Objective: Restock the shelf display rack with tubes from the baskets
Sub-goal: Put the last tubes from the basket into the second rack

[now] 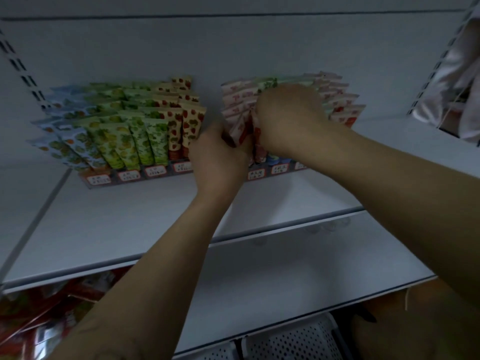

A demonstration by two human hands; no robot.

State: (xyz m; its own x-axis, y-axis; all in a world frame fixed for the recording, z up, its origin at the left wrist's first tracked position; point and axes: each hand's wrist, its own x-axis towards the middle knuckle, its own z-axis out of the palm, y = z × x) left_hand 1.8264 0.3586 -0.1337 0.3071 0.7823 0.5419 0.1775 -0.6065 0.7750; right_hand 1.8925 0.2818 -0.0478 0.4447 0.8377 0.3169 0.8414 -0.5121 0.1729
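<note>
Noted rack (153, 172) on upper shelf (117, 224), at 12 o'clock of view, with labels (100, 180) along its front edge. Logged two blocks of tubes standing in it in tilted rows.

Left block (122, 126), at 10 o'clock: blue-patterned rows on its 9 o'clock side, green in the middle, strawberry print on its 3 o'clock side. Right block (340, 105), at 1 o'clock: pink and red tubes, partly hidden behind both hands.

Found left grip (220, 154) just toward 12 o'clock from centre, in the gap between the blocks. Fingers curled round pink tube (239, 132) at the 8 o'clock corner of right block, thumb side up.

Found right grip (288, 113) at 1 o'clock from left grip, nearly touching it, back of hand toward camera. Fingers bent down over the front rows, closed on top of red tube (259, 146), with its lower end showing beneath the hand. Fingertips hidden; cannot tell whether further tubes are held.

Forearms entering from 7 o'clock and 4 o'clock.

Surroundings:
- Lower shelf (285, 271) at 6 o'clock, in front of the upper one.
- White perforated baskets (293, 341) at bottom edge, 6 o'clock; contents not visible.
- Red packets (39, 313) at 8 o'clock, under upper shelf.
- Slotted upright (431, 74) at 2 o'clock, with silvery bags (452, 74) just beyond it.
</note>
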